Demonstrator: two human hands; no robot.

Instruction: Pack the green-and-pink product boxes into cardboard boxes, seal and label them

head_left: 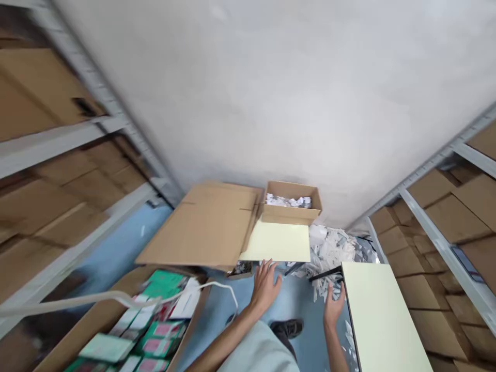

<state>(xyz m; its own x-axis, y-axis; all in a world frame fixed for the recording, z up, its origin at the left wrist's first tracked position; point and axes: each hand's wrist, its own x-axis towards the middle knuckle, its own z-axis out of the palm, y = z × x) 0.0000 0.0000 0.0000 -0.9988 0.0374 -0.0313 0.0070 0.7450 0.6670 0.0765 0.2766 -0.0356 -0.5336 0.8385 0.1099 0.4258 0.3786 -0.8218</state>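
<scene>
My left hand (264, 285) is stretched forward with its fingers spread, just below the near edge of a pale yellow board (277, 242) and a flattened cardboard box (201, 225). It holds nothing. My right hand (332, 305) is open too, palm turned inward, beside the left edge of a pale yellow tabletop (382, 320). A small open carton (291, 202) with white scraps inside sits on the far end of the yellow board.
An open box of green and pink packets (143, 330) lies at lower left with a white cable (116, 297) across it. White paper scraps (333, 250) litter the blue floor. Metal shelves of cardboard boxes (437, 206) line both sides. A grey wall stands ahead.
</scene>
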